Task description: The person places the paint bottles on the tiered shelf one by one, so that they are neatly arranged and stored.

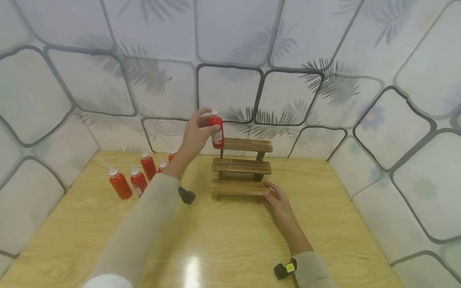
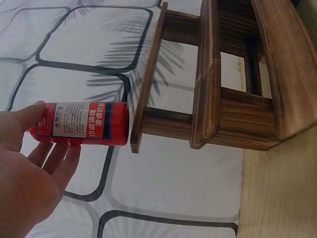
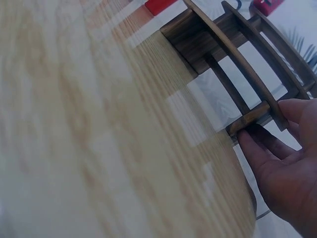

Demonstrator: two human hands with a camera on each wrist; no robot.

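The desk bears a three-tier stand near its far edge, and red bottles toward its far-left corner. The right hand pinches the lowest tier's right end — likely to steady it. The left hand grips one bottle high up, upright, just above the top tier's left end — presumably leaving its base free.

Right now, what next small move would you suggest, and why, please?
Probably ease the red bottle onto the top shelf: the left grip holds it nearly upright close to the shelf's left end, while the right grip holds the bottom shelf.
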